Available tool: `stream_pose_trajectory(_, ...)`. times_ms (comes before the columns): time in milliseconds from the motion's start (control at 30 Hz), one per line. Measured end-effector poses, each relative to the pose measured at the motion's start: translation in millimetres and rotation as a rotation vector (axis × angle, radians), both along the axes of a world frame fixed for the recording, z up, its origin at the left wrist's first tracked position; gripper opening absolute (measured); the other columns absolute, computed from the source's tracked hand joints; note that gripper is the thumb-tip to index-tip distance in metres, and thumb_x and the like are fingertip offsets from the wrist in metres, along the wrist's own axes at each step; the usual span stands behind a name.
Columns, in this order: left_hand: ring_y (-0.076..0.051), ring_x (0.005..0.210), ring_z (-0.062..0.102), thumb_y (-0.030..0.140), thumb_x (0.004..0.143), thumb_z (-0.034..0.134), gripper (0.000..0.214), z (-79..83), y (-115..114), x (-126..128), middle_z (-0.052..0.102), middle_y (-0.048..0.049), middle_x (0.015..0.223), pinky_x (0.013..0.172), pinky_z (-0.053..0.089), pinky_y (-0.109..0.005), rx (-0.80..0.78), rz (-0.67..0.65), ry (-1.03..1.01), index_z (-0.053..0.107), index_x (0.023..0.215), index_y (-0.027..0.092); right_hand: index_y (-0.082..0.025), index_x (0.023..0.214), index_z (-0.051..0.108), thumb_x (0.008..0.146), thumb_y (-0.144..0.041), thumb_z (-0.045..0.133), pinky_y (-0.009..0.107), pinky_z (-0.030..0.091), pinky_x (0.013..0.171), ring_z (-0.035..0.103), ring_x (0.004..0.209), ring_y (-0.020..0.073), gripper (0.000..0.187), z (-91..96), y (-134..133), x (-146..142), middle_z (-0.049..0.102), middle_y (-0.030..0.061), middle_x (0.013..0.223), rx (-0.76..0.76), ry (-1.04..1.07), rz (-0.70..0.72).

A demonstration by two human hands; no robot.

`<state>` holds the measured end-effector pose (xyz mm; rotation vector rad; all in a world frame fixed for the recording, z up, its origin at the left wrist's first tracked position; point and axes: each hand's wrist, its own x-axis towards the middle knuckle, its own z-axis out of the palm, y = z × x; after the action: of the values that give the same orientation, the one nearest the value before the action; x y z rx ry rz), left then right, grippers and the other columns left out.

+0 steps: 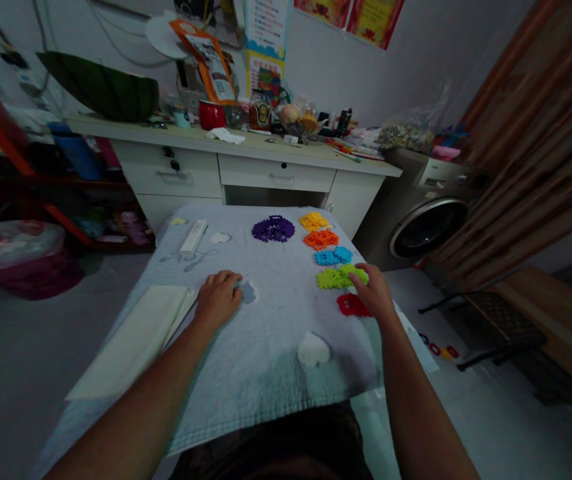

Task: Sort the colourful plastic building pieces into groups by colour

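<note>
My right hand (373,291) reaches over the right side of the cloth-covered table (276,360). Its thumb and fingers close on a lime green plastic piece (351,272) at the edge of the lime green pile (330,278). Red pieces (352,305) lie just below that hand, partly covered by it. Beyond the green are a blue pile (333,256), an orange pile (321,239) and a yellow pile (314,221). Farther left sits a larger purple pile (273,229). My left hand (219,298) rests palm down on the cloth, holding nothing, its fingers loosely bent and thumb apart.
A folded cream sheet (136,333) lies at the table's left edge, with a white oblong object (194,237) beyond it. Behind stands a cluttered white desk (266,170). A washing machine (416,207) is at the back right, and a stool (491,323) stands to the right.
</note>
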<state>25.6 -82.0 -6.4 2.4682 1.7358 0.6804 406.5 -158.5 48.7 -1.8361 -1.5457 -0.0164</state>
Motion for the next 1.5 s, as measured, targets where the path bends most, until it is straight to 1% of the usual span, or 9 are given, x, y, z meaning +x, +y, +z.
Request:
stream_pose_trajectory(133,-0.030,0.108,0.053,0.039,0.088,0.050,0.034,3.2,-4,3,0.063,-0.0085,0.120,0.091,0.044,-0.045,0.012,-0.066,0.024,0.064,0.114,0.022,-0.009,0.126,0.058,0.086,-0.054,0.050,0.047,0.039,0.104,0.056,0.119,0.0333,0.061,-21.3,-11,37,0.061,0.0219,0.127,-0.154,-0.006,-0.298)
stream_pose_trajectory(267,-0.030,0.113,0.054,0.038,0.088,0.052,0.033,2.9,-5,4,0.064,-0.0087,0.123,0.092,0.043,-0.045,0.029,-0.140,-0.012,0.063,0.116,0.024,-0.009,0.137,0.050,0.090,-0.057,0.043,0.046,0.036,0.106,0.051,0.127,0.0336,0.068,-35.9,-13,39,0.056,0.0215,0.136,-0.277,-0.001,-0.395)
stream_pose_trajectory(633,-0.028,0.115,0.056,0.034,0.089,0.052,0.030,-2.1,-2,4,0.066,-0.0074,0.124,0.095,0.043,-0.045,0.038,-0.210,-0.047,0.065,0.115,0.025,-0.013,0.134,0.052,0.086,-0.060,0.046,0.047,0.038,0.102,0.056,0.119,0.0318,0.067,-45.6,-7,17,0.061,0.0182,0.128,-0.320,-0.037,-0.253)
stream_pose_trajectory(767,-0.027,0.113,0.057,0.032,0.089,0.051,0.030,0.1,-4,5,0.067,-0.0076,0.122,0.096,0.044,-0.045,0.045,-0.222,-0.039,0.065,0.114,0.024,-0.011,0.123,0.060,0.086,-0.062,0.042,0.044,0.041,0.101,0.057,0.116,0.0303,0.065,-37.4,4,29,0.062,0.0195,0.123,-0.201,0.067,-0.221)
stream_pose_trajectory(867,-0.026,0.112,0.058,0.028,0.089,0.050,0.029,2.1,-5,7,0.067,-0.0075,0.121,0.096,0.045,-0.044,0.032,-0.249,-0.032,0.065,0.114,0.023,-0.008,0.126,0.057,0.085,-0.062,0.041,0.043,0.038,0.106,0.052,0.123,0.0312,0.070,-30.5,18,40,0.059,0.0222,0.129,-0.141,0.111,-0.199)
stream_pose_trajectory(1100,-0.029,0.120,0.056,0.025,0.087,0.048,0.034,6.7,-16,19,0.063,-0.0136,0.127,0.106,0.041,-0.045,-0.048,-0.242,0.006,0.063,0.117,0.021,-0.017,0.137,0.051,0.089,-0.059,0.044,0.044,0.034,0.110,0.049,0.130,0.0271,0.064,-35.9,38,28,0.054,0.0133,0.141,-0.329,0.076,-0.093)
stream_pose_trajectory(1267,-0.047,0.135,0.040,0.055,0.069,0.069,0.078,25.4,-42,37,0.048,-0.0217,0.144,0.102,0.035,-0.066,-0.311,-0.211,0.083,0.050,0.138,0.025,-0.022,0.131,0.058,0.084,-0.053,0.055,0.044,0.039,0.105,0.053,0.124,0.0282,0.056,-35.8,36,5,0.057,0.0120,0.135,-0.295,0.003,-0.032)
stream_pose_trajectory(1367,-0.049,0.139,0.033,0.063,0.062,0.072,0.106,37.0,-56,51,0.037,-0.0259,0.152,0.102,0.034,-0.068,-0.486,-0.287,0.089,0.030,0.152,0.026,-0.022,0.127,0.060,0.084,-0.050,0.056,0.042,0.042,0.103,0.056,0.119,0.0268,0.051,-31.2,41,-7,0.060,0.0118,0.129,-0.269,0.048,0.000)
stream_pose_trajectory(1500,-0.052,0.144,0.014,0.064,0.053,0.076,0.125,37.4,-70,71,0.020,-0.0271,0.159,0.104,0.020,-0.076,-0.533,-0.329,0.100,0.016,0.156,0.027,-0.022,0.122,0.062,0.085,-0.045,0.057,0.039,0.044,0.099,0.059,0.112,0.0229,0.043,-28.1,56,-30,0.064,0.0085,0.120,-0.267,0.122,0.140)
